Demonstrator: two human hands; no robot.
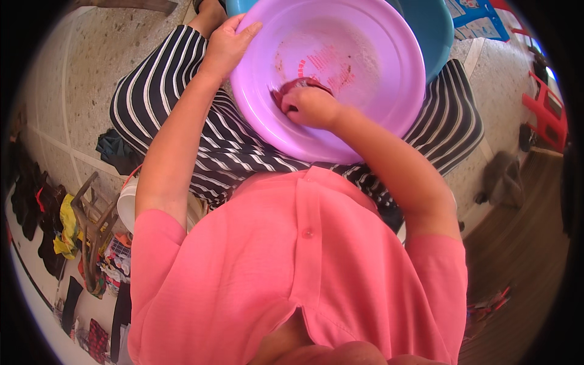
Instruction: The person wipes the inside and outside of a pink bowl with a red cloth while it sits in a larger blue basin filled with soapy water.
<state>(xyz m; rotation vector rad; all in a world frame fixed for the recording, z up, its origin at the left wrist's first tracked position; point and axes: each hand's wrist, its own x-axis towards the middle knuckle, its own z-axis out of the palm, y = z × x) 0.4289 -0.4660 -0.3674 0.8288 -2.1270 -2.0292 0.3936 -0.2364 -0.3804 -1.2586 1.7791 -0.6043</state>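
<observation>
A purple plastic basin (397, 96) rests tilted over my lap, with red printing and brown specks on its wet-looking inside. My left hand (229, 48) grips the basin's rim at the upper left, thumb over the edge. Inside the basin, my right hand (310, 107) is closed on a dark red cloth (305, 83), which lies against the basin's inner wall. The fingertips of my right hand are partly hidden. Behind and below the purple basin is a larger blue basin (438, 36).
A blue printed bag (479, 20) lies at the upper right, and a red plastic stool (545, 112) stands at the far right. On the left are a wooden stool (93, 228), a white bucket (127, 205), dark cloth (117, 150) and scattered clothes.
</observation>
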